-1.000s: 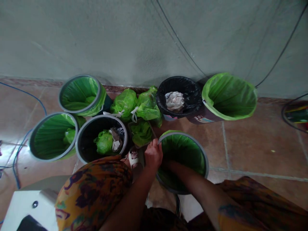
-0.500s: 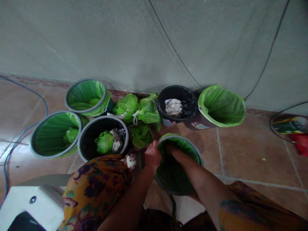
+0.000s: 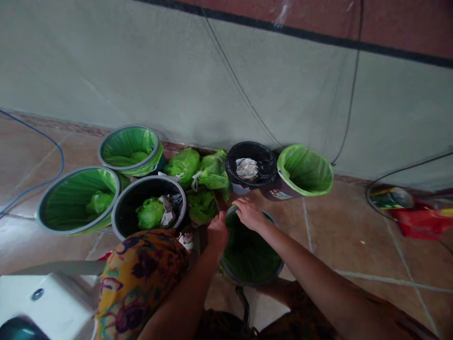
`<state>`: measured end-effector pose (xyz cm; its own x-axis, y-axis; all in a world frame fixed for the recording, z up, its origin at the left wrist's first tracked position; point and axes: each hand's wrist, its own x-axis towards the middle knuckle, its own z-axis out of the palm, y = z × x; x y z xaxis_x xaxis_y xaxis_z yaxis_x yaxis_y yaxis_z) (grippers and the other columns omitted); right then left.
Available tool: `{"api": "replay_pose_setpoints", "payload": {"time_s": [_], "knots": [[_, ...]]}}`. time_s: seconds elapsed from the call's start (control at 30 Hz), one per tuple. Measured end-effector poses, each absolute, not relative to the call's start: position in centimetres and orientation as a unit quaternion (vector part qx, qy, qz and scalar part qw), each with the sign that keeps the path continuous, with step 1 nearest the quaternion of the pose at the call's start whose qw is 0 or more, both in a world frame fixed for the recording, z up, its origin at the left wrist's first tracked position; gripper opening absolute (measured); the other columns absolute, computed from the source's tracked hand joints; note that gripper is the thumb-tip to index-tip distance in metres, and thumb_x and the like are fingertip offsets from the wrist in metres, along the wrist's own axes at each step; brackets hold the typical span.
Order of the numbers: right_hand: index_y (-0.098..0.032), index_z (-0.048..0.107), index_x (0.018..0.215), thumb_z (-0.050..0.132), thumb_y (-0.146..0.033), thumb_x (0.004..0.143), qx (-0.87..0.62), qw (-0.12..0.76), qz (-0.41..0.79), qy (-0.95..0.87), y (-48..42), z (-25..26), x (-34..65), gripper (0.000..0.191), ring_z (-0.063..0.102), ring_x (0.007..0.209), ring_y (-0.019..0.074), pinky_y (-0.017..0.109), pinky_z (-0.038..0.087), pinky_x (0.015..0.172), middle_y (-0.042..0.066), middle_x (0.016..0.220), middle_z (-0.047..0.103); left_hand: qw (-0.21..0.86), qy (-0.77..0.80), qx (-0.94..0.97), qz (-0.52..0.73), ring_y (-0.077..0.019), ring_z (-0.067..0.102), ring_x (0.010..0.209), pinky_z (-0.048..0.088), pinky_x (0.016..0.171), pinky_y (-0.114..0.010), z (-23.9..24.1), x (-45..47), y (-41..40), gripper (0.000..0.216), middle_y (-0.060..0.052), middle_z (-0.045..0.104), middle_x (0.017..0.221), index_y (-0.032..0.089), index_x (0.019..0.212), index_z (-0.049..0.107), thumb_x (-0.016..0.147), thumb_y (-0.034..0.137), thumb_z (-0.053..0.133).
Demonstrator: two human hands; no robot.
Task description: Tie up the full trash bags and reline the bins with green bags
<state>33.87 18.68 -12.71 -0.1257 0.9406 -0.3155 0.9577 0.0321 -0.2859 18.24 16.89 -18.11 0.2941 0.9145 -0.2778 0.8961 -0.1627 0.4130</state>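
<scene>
Tied bags [image 3: 198,177] crowd left (seemingly touching); tiled floor [image 3: 339,226] right lies open.

the tiled floor [image 3: 336,236] carried lined bins [image 3: 76,200], tied green bags [image 3: 184,165] at twelve o'clock of the nearest bin [image 3: 249,250], and a blue cable [image 3: 53,174] at nine.

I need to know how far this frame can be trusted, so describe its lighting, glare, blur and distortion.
Head view: soft, even light, with a pale glare patch on the floor tiles at far left. The wall and its dark stripe bow, a wide-angle bend. The left hand and right hand on the green-lined bin are slightly soft, though readable. The patterned sleeve and the white object are blurred up close.
</scene>
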Motion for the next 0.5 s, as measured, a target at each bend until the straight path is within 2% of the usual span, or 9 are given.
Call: {"api": "replay_pose_setpoints", "payload": {"time_s": [0.1,0.23,0.3,0.4,0.5], "knots": [[-0.017,0.066,0.106,0.045,-0.006,0.083,0.640,0.084,-0.252,0.721,20.1,-14.1,34.3,0.034,0.059,0.106,0.0193,0.027,0.039,0.091,0.009,0.108,0.068,0.264,0.587,0.765,0.010,-0.0181,0.062,0.089,0.041,0.071,-0.025,-17.8,18.1,17.1,0.025,-0.006,0.065,0.092,0.019,0.109,0.055,0.092,0.013,0.038],[-0.018,0.069,0.100,0.052,-0.010,0.082,0.638,0.146,-0.289,0.699,21.3,-15.3,35.5,0.026,0.062,0.104,0.0208,0.027,0.042,0.087,0.009,0.106,0.070,0.277,0.579,0.767,-0.001,-0.0182,0.063,0.091,0.043,0.076,-0.025,-17.2,17.9,17.4,0.029,-0.007,0.065,0.094,0.019,0.113,0.055,0.090,0.012,0.040],[-0.017,0.068,0.107,0.057,-0.012,0.080,0.662,0.151,-0.292,0.674,21.0,-15.3,36.6,0.029,0.061,0.109,0.0222,0.027,0.042,0.091,0.010,0.112,0.069,0.290,0.570,0.769,-0.001,-0.0191,0.063,0.098,0.044,0.082,-0.026,-16.7,17.8,17.6,0.035,-0.008,0.065,0.102,0.018,0.121,0.053,0.088,0.013,0.046],[-0.014,0.054,0.131,0.061,-0.018,0.081,0.741,0.103,-0.251,0.615,18.6,-15.2,38.9,0.051,0.057,0.119,0.0242,0.030,0.040,0.098,0.015,0.128,0.061,0.304,0.583,0.753,0.005,-0.0239,0.058,0.114,0.043,0.093,-0.030,-15.5,17.5,17.4,0.058,-0.014,0.061,0.121,0.013,0.137,0.042,0.083,0.025,0.059],[-0.010,0.043,0.142,0.060,-0.029,0.084,0.800,0.068,-0.243,0.544,14.6,-15.7,41.0,0.063,0.058,0.119,0.0266,0.035,0.043,0.098,0.019,0.129,0.060,0.310,0.648,0.695,-0.022,-0.0275,0.058,0.116,0.045,0.091,-0.033,-14.5,16.9,16.2,0.069,-0.020,0.056,0.129,0.012,0.142,0.035,0.082,0.034,0.061]]}}
